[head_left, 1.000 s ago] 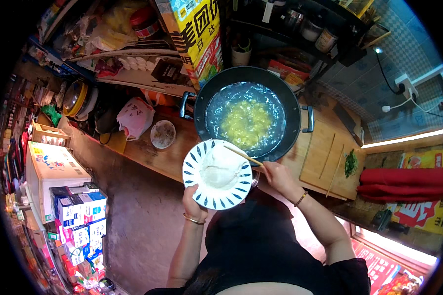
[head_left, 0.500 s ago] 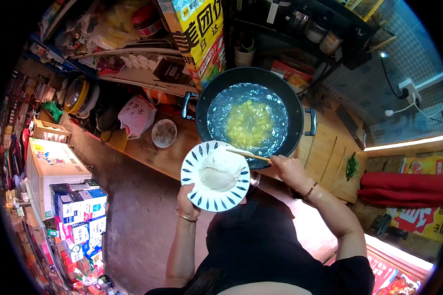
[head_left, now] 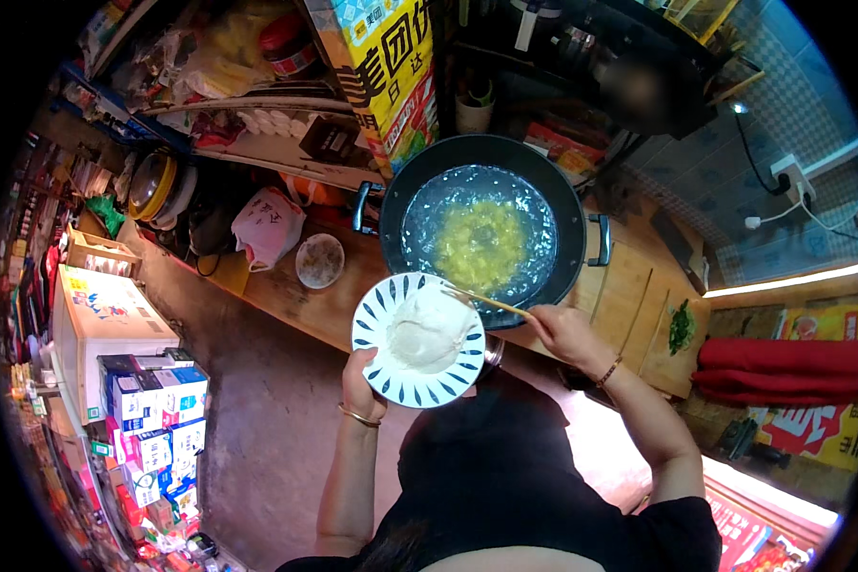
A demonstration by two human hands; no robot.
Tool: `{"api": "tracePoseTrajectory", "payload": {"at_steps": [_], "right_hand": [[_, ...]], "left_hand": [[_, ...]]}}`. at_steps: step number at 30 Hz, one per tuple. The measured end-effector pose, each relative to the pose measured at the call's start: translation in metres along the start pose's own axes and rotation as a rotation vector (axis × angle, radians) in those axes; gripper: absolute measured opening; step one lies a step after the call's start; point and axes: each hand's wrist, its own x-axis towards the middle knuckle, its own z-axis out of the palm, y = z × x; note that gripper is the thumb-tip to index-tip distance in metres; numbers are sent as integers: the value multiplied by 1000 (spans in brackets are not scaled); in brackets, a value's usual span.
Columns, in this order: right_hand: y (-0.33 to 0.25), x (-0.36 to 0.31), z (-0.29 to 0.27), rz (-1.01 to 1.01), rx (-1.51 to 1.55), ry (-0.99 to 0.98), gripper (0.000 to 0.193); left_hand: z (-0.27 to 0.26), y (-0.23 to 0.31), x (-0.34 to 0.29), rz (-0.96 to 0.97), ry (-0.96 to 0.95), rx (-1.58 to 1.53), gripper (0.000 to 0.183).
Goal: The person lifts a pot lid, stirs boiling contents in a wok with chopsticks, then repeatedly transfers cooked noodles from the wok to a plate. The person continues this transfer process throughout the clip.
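Note:
My left hand [head_left: 360,383] grips the near-left rim of a white plate [head_left: 368,348] with dark leaf-shaped marks, holding it just in front of the wok. A mound of white flour-like powder [head_left: 422,329] covers the plate's middle. Wooden chopsticks [head_left: 498,303] are pinched in my right hand [head_left: 564,334]; their tips reach the powder at the plate's far right side. Behind the plate, a large black two-handled wok [head_left: 570,214] holds bubbling liquid with yellow-green pieces [head_left: 484,243] gathered in the centre. The plate overlaps the wok's near rim from this view.
Left of the wok are a small bowl [head_left: 319,260] and a white plastic bag [head_left: 269,227]. Chopped greens [head_left: 681,326] lie on a wooden board [head_left: 629,300] at right, with a dark-bladed knife [head_left: 675,243] beyond. A tall yellow carton [head_left: 391,86] stands behind the wok's left handle.
The chopsticks and my right hand have shifted very slightly, with the hand a little lower and to the right. The powder's surface looks a bit different. The plate stays nearly in place.

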Motion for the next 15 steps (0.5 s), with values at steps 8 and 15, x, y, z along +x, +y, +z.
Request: {"api": "tracePoseTrajectory", "payload": {"at_steps": [8,15], "right_hand": [[-16,-1,27,104,-67,-40,21],[-11,1,27,98,-139,-28,18]], "left_hand": [[6,1,-3,5,10,-18,50],[-6,3,4,-17,-20,9,52]]}}
